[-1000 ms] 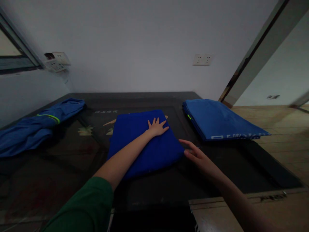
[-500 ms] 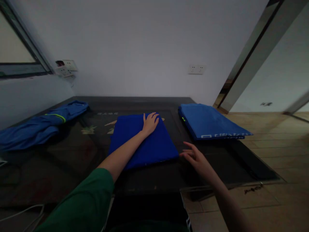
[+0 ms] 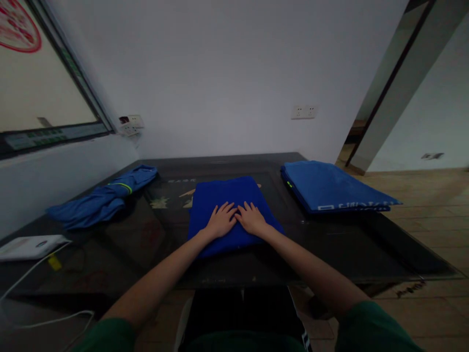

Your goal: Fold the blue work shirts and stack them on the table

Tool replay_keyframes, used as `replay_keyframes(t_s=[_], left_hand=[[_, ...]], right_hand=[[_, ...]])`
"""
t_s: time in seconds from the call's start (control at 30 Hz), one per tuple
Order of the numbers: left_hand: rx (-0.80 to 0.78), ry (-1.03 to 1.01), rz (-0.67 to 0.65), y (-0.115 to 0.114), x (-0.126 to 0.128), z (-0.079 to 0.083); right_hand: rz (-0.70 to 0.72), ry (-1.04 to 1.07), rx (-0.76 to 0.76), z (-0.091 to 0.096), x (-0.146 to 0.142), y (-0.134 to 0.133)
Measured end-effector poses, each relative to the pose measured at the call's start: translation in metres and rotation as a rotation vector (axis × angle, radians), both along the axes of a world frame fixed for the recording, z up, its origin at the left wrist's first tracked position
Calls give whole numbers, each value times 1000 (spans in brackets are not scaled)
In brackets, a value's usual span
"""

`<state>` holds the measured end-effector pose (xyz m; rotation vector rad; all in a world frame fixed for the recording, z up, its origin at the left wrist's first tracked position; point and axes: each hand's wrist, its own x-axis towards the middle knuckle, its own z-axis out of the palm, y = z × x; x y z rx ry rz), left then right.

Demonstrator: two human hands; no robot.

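Observation:
A folded dark-blue cloth (image 3: 223, 190), perhaps a garment, lies flat on the dark table (image 3: 256, 166) in front of me. My left hand (image 3: 222, 220) rests palm down on the middle of it, fingers spread. Beside it, my right hand (image 3: 252, 218) is also laid flat on the cloth with its fingers stretched out. The fingers of both hands almost meet. Neither hand grips anything.
To the right lies a folded stack of lighter blue cloth (image 3: 330, 186) with white lettering. A crumpled blue garment (image 3: 106, 198) with a yellow-green stripe is on the left. Near the left edge are a white device (image 3: 31, 248) and a white cable (image 3: 36, 264).
My right hand has moved left from beside the cloth onto it. My left hand has slid nearer to me, from the cloth's far part to its middle. The view has shifted left.

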<state>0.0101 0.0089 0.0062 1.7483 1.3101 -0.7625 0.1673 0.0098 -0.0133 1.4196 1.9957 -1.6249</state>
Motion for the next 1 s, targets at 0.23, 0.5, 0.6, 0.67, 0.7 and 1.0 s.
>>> replay_keyframes(t_s=[0.23,0.5,0.6,0.67,0.7,1.0], left_hand=[[1,68,40,1,-41,5],[176,362,39,-1,-80,26],[241,308,-15,-2,-60,36],[155,133,-17,-6,-40,40],[92,40,-15,-9,-31,41],[-56,-133,-96,-22,-25,51]], right_hand=[[-56,-190,22,-13,51,-30],[-26,-285,16,-15,78,-30],[-12,-237,104,-4,62,-17],[-20,-91,126,6,46,-11],[-16,-4,107,10,38,-10],[93,84,100,8,47,-38]])
